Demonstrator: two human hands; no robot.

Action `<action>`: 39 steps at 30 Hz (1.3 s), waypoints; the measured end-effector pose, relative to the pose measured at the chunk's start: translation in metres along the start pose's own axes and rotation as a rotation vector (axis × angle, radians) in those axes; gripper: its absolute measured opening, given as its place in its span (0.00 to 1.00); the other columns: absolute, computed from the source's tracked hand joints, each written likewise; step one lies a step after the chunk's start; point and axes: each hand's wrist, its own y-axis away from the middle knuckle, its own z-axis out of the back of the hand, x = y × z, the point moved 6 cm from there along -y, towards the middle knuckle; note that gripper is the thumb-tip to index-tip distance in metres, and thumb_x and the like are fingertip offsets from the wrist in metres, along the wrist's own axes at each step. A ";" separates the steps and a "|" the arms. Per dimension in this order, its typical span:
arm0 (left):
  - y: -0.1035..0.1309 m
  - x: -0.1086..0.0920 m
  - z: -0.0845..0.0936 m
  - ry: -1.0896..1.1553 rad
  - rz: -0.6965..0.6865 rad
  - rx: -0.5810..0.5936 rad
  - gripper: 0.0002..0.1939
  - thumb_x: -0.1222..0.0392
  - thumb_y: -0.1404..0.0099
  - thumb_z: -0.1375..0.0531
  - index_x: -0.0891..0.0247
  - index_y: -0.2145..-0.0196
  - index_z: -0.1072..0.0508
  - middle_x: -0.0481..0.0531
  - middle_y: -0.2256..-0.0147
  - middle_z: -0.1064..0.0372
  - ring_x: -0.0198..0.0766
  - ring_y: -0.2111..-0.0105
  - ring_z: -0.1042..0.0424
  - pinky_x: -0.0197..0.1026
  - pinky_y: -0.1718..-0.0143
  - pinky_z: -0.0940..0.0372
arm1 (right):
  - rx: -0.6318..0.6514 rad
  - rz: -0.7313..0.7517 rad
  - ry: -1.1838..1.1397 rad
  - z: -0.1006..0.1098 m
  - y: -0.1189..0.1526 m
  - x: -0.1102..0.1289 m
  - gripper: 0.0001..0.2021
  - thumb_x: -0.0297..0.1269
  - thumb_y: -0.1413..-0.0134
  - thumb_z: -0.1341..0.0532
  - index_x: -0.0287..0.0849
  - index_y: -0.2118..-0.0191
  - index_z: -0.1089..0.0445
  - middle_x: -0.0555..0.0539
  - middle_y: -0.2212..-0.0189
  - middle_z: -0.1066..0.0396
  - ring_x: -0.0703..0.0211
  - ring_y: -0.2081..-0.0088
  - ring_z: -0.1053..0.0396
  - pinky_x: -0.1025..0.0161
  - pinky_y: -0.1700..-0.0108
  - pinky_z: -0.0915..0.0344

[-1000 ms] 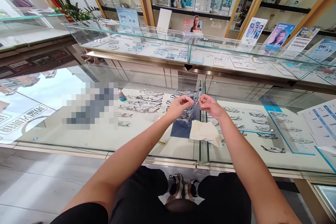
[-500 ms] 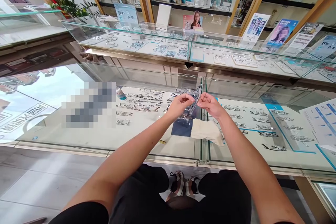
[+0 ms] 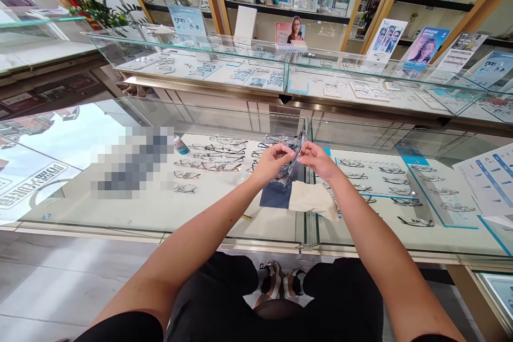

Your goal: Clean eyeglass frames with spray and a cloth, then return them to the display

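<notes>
A pair of eyeglasses is held up on edge over the glass counter, between my two hands. My left hand pinches it from one side with thumb and fingers. From the other side, my right hand closes on it with bent fingers. The fingers partly cover the frame, so its exact shape is hard to make out. Just below lie a cream cloth and a dark blue cloth or mat, side by side. A small yellow object rests nearer the front edge.
Rows of eyeglasses fill the glass display counter on both sides. A small white and blue bottle stands at the left. Beyond is another glass case with upright cards. A printed sheet leans at the right.
Both hands stay on the eyeglasses, which have turned slightly and sit a little lower. My right fingers have shifted slightly on them. The whole view has moved a little.
</notes>
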 end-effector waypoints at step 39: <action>-0.021 0.002 0.028 0.054 0.044 0.137 0.19 0.42 0.42 0.27 0.60 0.67 0.25 0.53 0.64 0.23 0.40 0.62 0.27 0.42 0.57 0.37 | -0.517 0.595 0.873 -0.027 0.041 0.054 0.14 0.37 0.39 0.34 0.50 0.73 0.39 0.48 0.73 0.40 0.52 0.68 0.44 0.55 0.62 0.47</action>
